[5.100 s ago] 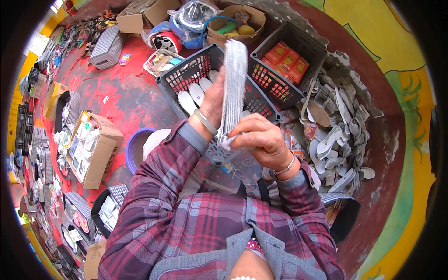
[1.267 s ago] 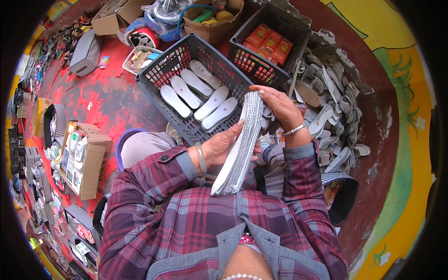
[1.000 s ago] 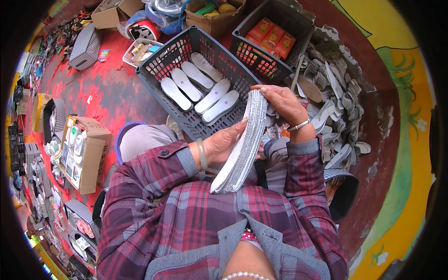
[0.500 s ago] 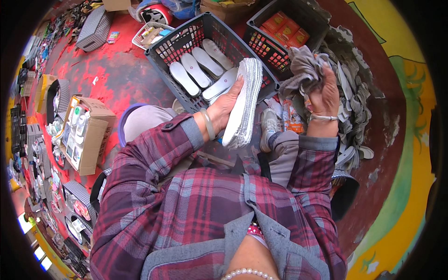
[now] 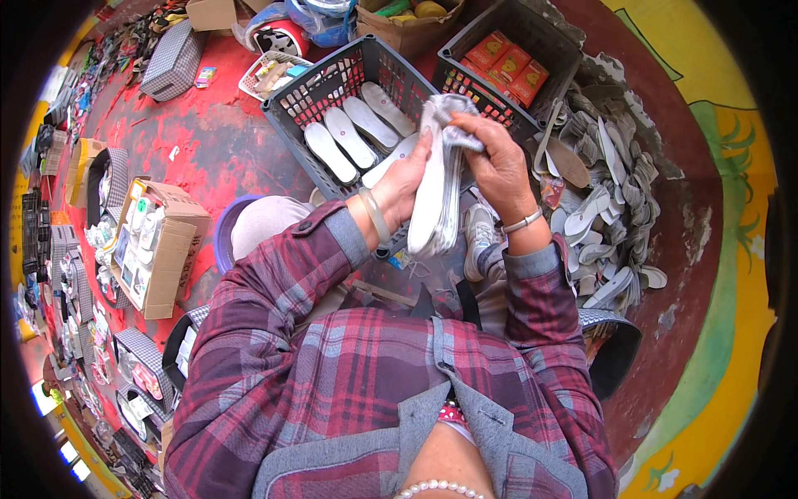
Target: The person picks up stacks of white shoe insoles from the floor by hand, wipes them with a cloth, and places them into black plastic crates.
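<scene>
A thick stack of white insoles (image 5: 432, 204) stands on end in front of my chest, with my left hand (image 5: 403, 179) clasped round its left side. My right hand (image 5: 497, 158) is closed on a crumpled grey cloth (image 5: 453, 111), which lies bunched over the top end and right edge of the stack. Just beyond, a dark plastic crate (image 5: 293, 129) contains rows of white insoles (image 5: 339, 137) lying flat. The stack hides the crate's near right corner.
A second dark crate (image 5: 465, 51) with red boxes (image 5: 509, 66) stands at the far right. Beside my right arm lies a heap of loose insoles (image 5: 611, 212) against the wall. An opened cardboard box (image 5: 170, 249) and a purple basin (image 5: 229, 229) are on the left.
My right hand has moved left with the grey cloth, from beside the far right crate onto the top of the stack. My left hand keeps its grip on the insoles.
</scene>
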{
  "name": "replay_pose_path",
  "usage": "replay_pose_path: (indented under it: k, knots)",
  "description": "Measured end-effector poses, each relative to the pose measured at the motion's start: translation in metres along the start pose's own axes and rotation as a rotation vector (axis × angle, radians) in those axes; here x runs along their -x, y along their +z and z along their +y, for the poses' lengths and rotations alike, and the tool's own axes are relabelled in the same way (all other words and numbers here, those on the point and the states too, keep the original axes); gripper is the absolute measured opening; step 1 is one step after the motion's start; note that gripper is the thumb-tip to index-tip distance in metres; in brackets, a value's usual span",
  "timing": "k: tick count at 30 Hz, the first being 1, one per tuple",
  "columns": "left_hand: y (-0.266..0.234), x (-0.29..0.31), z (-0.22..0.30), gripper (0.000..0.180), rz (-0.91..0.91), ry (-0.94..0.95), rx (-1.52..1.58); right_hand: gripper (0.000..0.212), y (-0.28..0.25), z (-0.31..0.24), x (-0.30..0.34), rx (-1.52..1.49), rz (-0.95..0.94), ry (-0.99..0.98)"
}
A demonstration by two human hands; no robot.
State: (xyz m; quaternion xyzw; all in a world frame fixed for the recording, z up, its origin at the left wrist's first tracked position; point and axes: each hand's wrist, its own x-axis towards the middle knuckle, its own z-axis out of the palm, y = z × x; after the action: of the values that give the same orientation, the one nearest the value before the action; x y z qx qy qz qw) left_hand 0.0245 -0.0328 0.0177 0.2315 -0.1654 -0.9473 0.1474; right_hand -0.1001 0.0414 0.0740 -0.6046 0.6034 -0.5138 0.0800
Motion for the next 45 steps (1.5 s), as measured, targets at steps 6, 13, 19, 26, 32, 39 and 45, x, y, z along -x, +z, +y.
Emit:
replay_pose_path:
  k: [6, 13, 19, 26, 32, 39, 45]
  knots:
    - [-0.008, -0.009, 0.022, 0.05, 0.012, 0.078, 0.062, 0.039, 0.006, -0.026, 0.01, -0.229, -0.151, 0.099]
    - [0.007, -0.004, 0.024, 0.049, -0.014, 0.059, 0.061, 0.031, -0.011, -0.03, 0.004, -0.636, -0.088, 0.483]
    - [0.001, -0.012, 0.014, 0.053, -0.022, 0.07, -0.036, 0.031, -0.009, -0.017, 0.005, -0.158, -0.116, 0.183]
    - [-0.004, -0.017, 0.018, 0.056, 0.0, 0.146, -0.005, 0.027, -0.009, -0.029, 0.004, -0.434, -0.186, 0.434]
    - [-0.006, -0.011, 0.033, 0.06, 0.001, 0.219, 0.043, 0.03, -0.024, -0.051, 0.003, -0.518, -0.529, 0.166]
    - [-0.012, -0.018, 0.06, 0.054, 0.215, 0.385, 0.03, 0.029, -0.029, -0.046, 0.02, -0.232, -0.856, 0.077]
    - [0.004, 0.002, 0.066, 0.051, -0.008, 0.282, 0.153, 0.018, -0.047, 0.003, 0.023, -1.15, -0.117, 0.384]
